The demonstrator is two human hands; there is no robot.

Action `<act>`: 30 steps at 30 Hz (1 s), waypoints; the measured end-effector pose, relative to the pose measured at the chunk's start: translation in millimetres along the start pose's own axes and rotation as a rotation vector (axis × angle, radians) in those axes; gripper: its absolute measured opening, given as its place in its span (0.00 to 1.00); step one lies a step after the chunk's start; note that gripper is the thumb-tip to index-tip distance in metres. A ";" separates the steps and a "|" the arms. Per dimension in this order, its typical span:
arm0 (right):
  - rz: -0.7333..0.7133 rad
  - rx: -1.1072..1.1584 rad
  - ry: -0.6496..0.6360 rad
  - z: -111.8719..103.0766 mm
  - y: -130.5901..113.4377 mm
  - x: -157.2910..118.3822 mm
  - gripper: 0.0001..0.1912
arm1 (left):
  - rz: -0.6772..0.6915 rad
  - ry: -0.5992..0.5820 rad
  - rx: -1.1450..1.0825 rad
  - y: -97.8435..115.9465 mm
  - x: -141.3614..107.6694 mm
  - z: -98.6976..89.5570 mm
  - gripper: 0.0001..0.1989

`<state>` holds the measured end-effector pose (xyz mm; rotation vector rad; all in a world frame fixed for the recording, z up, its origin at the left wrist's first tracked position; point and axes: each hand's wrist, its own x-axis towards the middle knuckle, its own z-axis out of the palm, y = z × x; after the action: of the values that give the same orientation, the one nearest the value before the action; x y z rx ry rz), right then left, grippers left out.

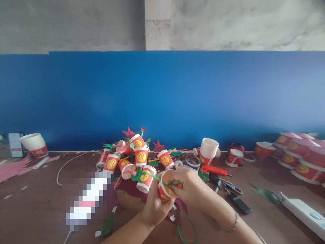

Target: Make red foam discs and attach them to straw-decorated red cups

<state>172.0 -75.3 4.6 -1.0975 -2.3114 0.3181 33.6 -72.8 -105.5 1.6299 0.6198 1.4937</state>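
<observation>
My left hand (155, 206) is wrapped round a red paper cup (164, 194) with a yellow print, its open mouth tilted up toward me. My right hand (183, 184) reaches over the cup's rim, its fingers pinched at the mouth on a green strip (153, 175). The strip sticks out past the rim to the left; its other end is hidden by my fingers. Just beyond my hands lies a pile of similar red cups (141, 156), some with green and dark pink paper shapes attached.
White cups (209, 147) stand behind my right hand, near an orange-red tool (215, 170) and a black key fob (238, 202). Stacked red cups (303, 157) and a white device (304, 213) are at right. Pink paper (19, 167) lies left. A blue panel (162, 98) borders the table.
</observation>
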 end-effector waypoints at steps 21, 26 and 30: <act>0.172 0.206 0.086 10.4 11.3 5.0 0.11 | -0.052 -0.065 0.100 -0.7 2.6 5.4 0.23; 0.226 0.152 0.223 -9.8 28.8 4.7 0.16 | -0.170 0.110 0.000 -1.1 6.3 2.3 0.18; 0.299 0.067 0.083 -16.2 35.3 2.8 0.15 | -0.170 0.271 0.051 -6.0 9.3 -3.4 0.18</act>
<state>202.4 -51.0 3.7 -1.3965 -2.0485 0.4513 32.9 -61.3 -105.4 1.3845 0.9291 1.5946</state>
